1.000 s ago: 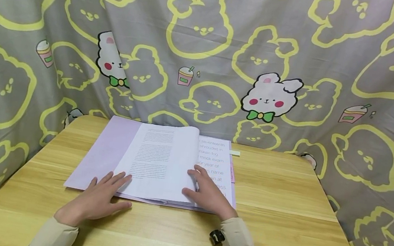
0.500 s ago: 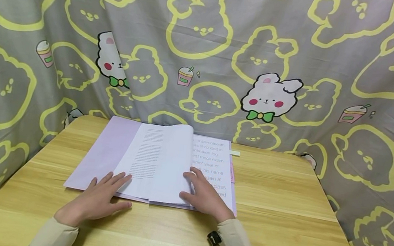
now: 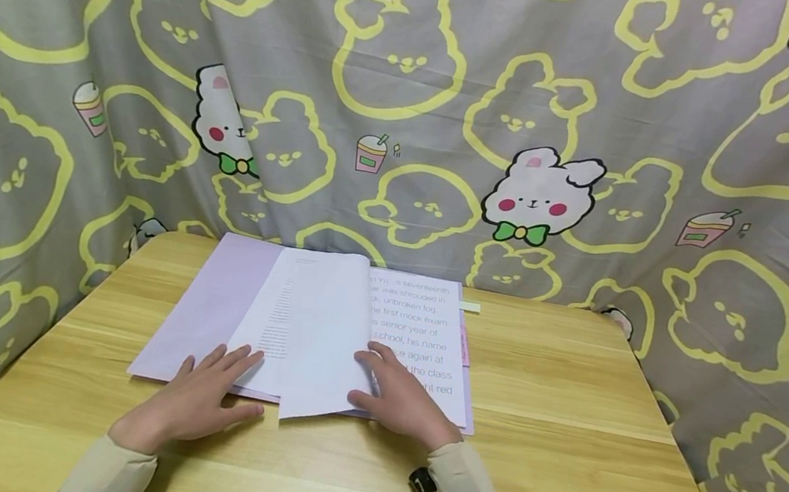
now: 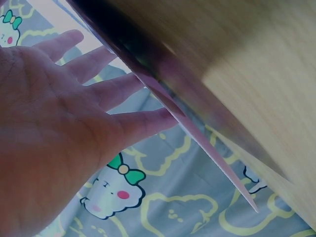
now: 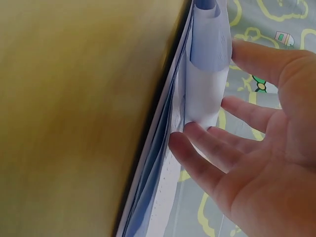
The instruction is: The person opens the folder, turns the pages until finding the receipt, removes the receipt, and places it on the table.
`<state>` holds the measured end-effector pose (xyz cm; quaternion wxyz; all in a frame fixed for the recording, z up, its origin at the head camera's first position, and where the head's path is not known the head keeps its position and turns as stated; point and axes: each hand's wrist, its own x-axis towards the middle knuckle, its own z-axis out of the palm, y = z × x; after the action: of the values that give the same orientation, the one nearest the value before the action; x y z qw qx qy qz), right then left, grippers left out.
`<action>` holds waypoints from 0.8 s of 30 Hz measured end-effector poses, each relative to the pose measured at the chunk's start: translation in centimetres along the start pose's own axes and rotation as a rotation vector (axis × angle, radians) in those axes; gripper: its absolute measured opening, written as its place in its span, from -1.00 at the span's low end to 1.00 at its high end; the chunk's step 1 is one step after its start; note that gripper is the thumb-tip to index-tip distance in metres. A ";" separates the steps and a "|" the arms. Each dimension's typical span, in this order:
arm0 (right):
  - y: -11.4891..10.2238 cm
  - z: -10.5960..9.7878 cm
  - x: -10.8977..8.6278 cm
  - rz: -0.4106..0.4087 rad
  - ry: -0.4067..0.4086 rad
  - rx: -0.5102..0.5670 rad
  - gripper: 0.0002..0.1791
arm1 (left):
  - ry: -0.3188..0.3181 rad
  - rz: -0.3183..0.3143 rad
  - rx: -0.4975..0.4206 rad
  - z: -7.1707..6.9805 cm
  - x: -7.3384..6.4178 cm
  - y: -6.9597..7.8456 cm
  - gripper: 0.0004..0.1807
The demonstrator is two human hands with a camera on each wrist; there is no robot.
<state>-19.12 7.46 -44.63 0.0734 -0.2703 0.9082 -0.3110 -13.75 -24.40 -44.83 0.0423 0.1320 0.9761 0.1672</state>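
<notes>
On a table (image 3: pixel 596 484), the book (image 3: pixel 224 298) lies open. Near its lower left corner, the left hand (image 3: pixel 197 397) rests spread on it. Toward its lower right, the right hand (image 3: pixel 405 395), loosely spread, touches a curled page (image 3: pixel 327 337) covering much of the small print (image 3: pixel 274 338), too tiny to read. That hand and page also block some large print (image 3: pixel 420 330).

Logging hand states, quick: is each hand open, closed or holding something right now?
Left hand: open, touching the open book.
Right hand: open, touching the lifted page, not gripping it.
</notes>
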 end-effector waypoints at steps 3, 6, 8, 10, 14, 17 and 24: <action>-0.3 0.1 0.0 0.008 -0.011 -0.002 -0.32 | -0.006 -0.003 -0.006 0.0 0.0 0.0 -0.01; -0.6 0.3 0.0 0.018 -0.023 -0.006 -0.32 | -0.005 -0.004 -0.006 0.0 0.0 0.0 0.01; -0.8 0.4 0.0 0.019 -0.030 -0.008 -0.32 | -0.002 -0.002 -0.002 0.0 0.0 0.0 0.00; -0.9 0.6 0.0 0.016 -0.033 -0.012 -0.32 | 0.000 0.000 -0.001 0.0 0.0 0.0 -0.01; -1.0 0.9 -0.1 0.004 -0.042 -0.028 -0.30 | 0.001 0.003 -0.002 0.0 0.0 0.0 -0.02; -1.1 1.2 -0.1 -0.003 -0.052 -0.050 -0.30 | 0.001 0.006 0.000 0.0 0.0 0.0 -0.02; -1.4 1.4 -0.1 0.001 -0.084 -0.078 -0.35 | 0.002 0.009 -0.001 0.0 -0.1 -0.1 -0.02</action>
<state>-18.01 5.90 -44.90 0.1011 -0.2852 0.9159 -0.2638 -13.71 -24.47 -44.89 0.0404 0.1361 0.9755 0.1680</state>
